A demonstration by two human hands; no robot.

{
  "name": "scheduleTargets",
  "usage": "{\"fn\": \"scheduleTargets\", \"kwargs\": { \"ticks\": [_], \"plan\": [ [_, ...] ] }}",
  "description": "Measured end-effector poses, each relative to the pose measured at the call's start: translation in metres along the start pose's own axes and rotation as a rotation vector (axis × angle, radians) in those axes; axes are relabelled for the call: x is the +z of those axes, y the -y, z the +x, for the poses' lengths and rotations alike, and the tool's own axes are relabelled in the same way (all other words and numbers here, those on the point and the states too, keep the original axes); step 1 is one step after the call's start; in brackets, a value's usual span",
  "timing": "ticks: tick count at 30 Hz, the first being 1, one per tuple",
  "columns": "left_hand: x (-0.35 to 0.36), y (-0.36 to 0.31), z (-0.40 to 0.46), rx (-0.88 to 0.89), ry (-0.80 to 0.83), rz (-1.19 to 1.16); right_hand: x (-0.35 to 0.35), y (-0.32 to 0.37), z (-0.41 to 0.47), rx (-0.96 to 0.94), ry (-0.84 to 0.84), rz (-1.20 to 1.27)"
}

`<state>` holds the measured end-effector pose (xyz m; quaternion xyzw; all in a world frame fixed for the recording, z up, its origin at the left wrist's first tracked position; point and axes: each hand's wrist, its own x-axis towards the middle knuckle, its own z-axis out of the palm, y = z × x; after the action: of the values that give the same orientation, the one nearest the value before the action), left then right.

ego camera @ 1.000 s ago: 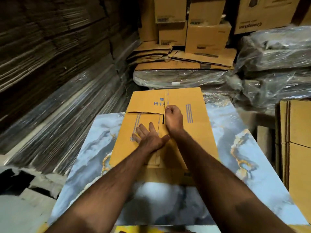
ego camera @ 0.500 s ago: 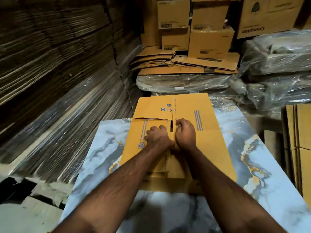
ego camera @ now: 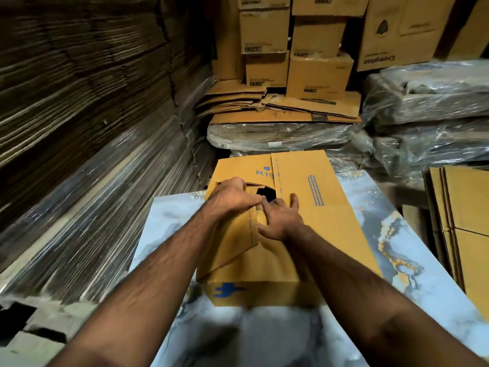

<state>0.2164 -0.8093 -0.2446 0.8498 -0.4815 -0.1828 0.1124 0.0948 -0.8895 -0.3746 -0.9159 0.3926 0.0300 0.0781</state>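
The cardboard box [ego camera: 325,229] sat midway across the marbled table [ego camera: 412,274]. My left hand [ego camera: 229,198] curled round the raised flap [ego camera: 235,245]; my right hand [ego camera: 281,221] pressed flat beside it, fingers spread. Best to fold along the crease while pinning the panel, I judged. Left fingertips and the box's inside were hidden.
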Motion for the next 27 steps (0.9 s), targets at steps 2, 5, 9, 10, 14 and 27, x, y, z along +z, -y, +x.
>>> {"fn": "scheduleTargets", "kwargs": {
  "ticks": [2, 5, 9, 10, 14, 27],
  "plan": [
    [0.004, 0.001, 0.001, 0.011, -0.012, 0.025, -0.013, 0.017, 0.009, 0.107, 0.170, -0.021],
    [0.008, 0.002, 0.001, 0.031, -0.025, 0.044, -0.045, 0.041, 0.015, 0.157, 0.425, -0.105],
    [0.004, 0.011, 0.004, 0.087, -0.116, -0.009, -0.050, 0.043, 0.019, 0.144, 0.385, 0.084],
    [0.002, 0.014, 0.006, 0.095, -0.140, -0.025, -0.048, 0.039, 0.018, 0.112, 0.324, 0.124],
    [-0.007, 0.020, 0.014, 0.097, -0.187, -0.075, -0.057, 0.022, 0.002, 0.056, 0.138, 0.188],
    [-0.020, 0.005, 0.059, 0.022, -0.141, -0.046, -0.126, 0.028, -0.056, -0.021, -0.361, 0.128]
  ]
}}
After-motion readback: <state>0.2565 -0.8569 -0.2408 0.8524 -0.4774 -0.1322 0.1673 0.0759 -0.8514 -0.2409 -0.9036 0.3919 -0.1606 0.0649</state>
